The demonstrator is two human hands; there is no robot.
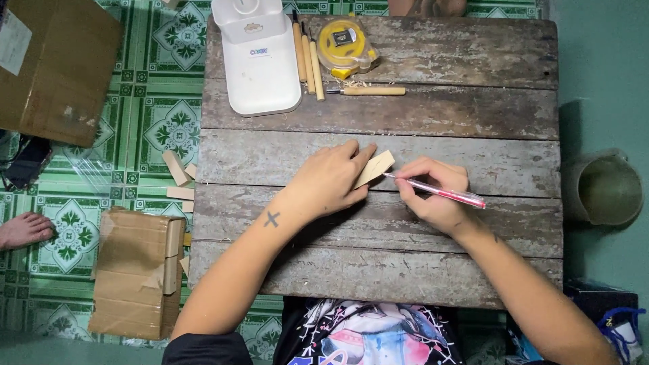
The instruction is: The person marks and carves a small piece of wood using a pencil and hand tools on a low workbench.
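In the head view we look straight down on a worn wooden table [473,122] made of grey planks. Our left hand [328,179] lies on the middle plank, and its grip is closed on a small pale wooden block [376,166], which it presses flat against the table. Our right hand [433,196] is just beside it, and its grip is closed around a pink pen [439,193]. The tip of the pen touches the right edge of the block.

At the far edge of the table we see a white plastic device [260,61], next to it some wooden-handled carving tools [307,57], and a yellow tape measure [345,46] in clear packaging. One more tool [368,90] lies across in front of them.

On the green patterned floor [155,88] at the left are cardboard boxes [135,270] and several loose wooden pieces [177,172]. A bare foot [23,230] of another person shows at the left edge.
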